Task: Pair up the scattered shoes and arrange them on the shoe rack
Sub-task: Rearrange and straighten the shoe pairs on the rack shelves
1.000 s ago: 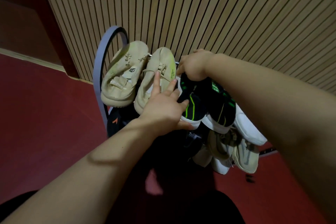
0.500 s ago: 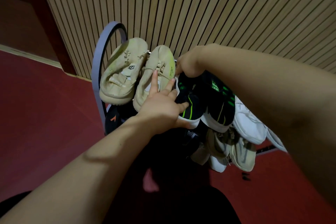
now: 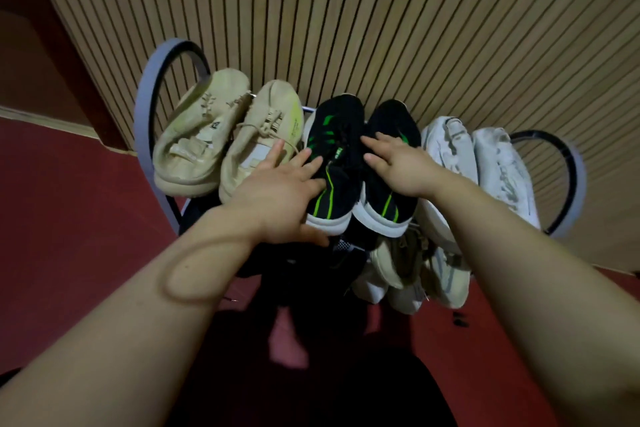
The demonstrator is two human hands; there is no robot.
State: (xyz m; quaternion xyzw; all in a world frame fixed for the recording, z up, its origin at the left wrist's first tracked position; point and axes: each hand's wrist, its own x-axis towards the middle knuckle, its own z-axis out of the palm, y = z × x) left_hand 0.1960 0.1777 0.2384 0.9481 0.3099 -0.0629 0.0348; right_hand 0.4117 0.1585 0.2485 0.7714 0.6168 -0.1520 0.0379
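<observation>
A shoe rack with grey hoop ends [image 3: 145, 135] stands against the slatted wall. On its top shelf lie a beige pair [image 3: 194, 146], a black pair with green stripes [image 3: 346, 135] and a white pair [image 3: 498, 170], toes to the wall. My left hand [image 3: 280, 191] rests flat with fingers spread on the heel side of the left black shoe, touching the right beige shoe too. My right hand [image 3: 398, 166] lies open on the right black shoe [image 3: 391, 128]. A lower shelf holds more beige and dark shoes [image 3: 398, 263], partly hidden.
A ribbed wooden wall [image 3: 346, 10] runs directly behind the rack. Red floor [image 3: 69, 218] spreads to the left and right. My dark clothing fills the bottom middle of the view.
My right hand has let go of the black shoes' toes and slid back onto the right black shoe. The black pair now lies straight, and both white shoes show.
</observation>
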